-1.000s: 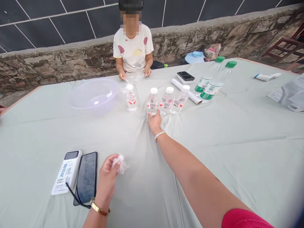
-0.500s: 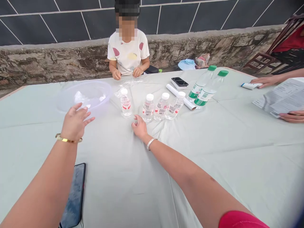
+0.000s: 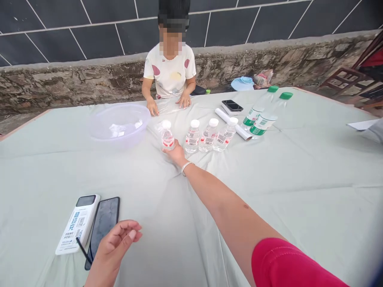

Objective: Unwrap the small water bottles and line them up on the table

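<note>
My right hand (image 3: 176,153) is closed around the lower part of a small clear water bottle (image 3: 167,135) with a white cap and red-and-white label. The bottle stands upright, and its base is partly hidden by my fingers. Just right of it, three similar bottles (image 3: 206,137) stand in a row. My left hand (image 3: 119,243) is near me, fingers loosely curled, thumb in front of them and nothing visible in it. Beside it lie a dark smartphone (image 3: 103,223) and a white power bank (image 3: 78,225) with blue print; a black strap crosses near my wrist.
A translucent purple basin (image 3: 98,133) with white pieces inside stands at the back left. Two larger green-capped bottles (image 3: 263,125), a white roll (image 3: 243,132) and a phone (image 3: 232,105) are back right. Across the table, a person (image 3: 170,73) has hands on clear plastic.
My right hand has moved slightly forward and taken hold of the leftmost small bottle. My left hand has drawn back from beside the basin towards me, exposing the power bank.
</note>
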